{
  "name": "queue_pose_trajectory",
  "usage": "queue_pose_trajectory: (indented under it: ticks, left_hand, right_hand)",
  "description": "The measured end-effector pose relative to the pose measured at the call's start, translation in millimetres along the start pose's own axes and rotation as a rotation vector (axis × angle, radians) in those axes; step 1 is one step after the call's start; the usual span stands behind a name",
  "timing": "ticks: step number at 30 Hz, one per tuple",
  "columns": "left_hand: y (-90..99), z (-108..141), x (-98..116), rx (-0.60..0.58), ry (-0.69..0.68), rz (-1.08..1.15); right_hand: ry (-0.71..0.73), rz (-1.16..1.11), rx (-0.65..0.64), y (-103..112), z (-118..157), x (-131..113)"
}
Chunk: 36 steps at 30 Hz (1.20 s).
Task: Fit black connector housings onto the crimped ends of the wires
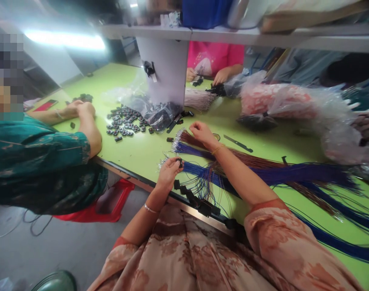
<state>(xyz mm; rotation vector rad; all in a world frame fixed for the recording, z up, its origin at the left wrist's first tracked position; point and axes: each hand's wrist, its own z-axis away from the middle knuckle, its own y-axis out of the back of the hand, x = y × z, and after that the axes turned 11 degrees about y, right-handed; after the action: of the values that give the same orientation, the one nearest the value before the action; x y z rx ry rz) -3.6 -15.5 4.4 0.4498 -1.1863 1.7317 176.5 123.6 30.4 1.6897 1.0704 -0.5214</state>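
My left hand (168, 173) is closed on a small black plastic connector (180, 163) near the table's front edge. Higher up and to the right, my right hand (203, 135) hovers over a bundle of brown wires (242, 157) with metal-tipped ends. Its thumb and fingertips are pinched together; whether a wire is between them I cannot make out. Blue wires (272, 173) lie alongside the brown ones. Below my left hand, a row of black connectors (192, 196) with thin wires attached lies along the table edge.
A heap of black connectors (125, 121) lies left of centre, beside plastic bags (163, 117). A dark flat blade-like tool (238, 143) lies beyond the wires. Bagged pink parts (278, 99) stand at the back right. Co-workers' hands (84, 108) work at left and across. A shelf (248, 37) hangs overhead.
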Motion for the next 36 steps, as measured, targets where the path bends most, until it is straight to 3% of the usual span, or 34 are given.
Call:
queue_pose_trajectory:
  ticks: [3, 8, 13, 21, 36]
  left_hand:
    - [-3.8, 0.5, 3.1, -0.010, -0.015, 0.016]
    - [-11.1, -1.6, 5.8, -0.044, -0.030, 0.042]
    - [-13.8, -0.8, 4.4, -0.062, -0.043, 0.039]
    - [-11.7, 0.3, 3.6, -0.073, 0.002, 0.065]
    - [-7.9, -0.6, 2.0, -0.086, 0.000, 0.052]
  right_hand:
    - [-0.018, -0.171, -0.096, 8.3, 22.1, -21.3]
    - [0.078, -0.292, -0.190, 11.8, 62.8, -49.2]
    - [0.177, -0.184, -0.267, 6.8, 86.7, -59.3]
    - [0.228, -0.004, -0.138, 5.6, 102.0, -61.7]
    - [0.434, 0.288, -0.232, 4.4, 108.6, -61.8]
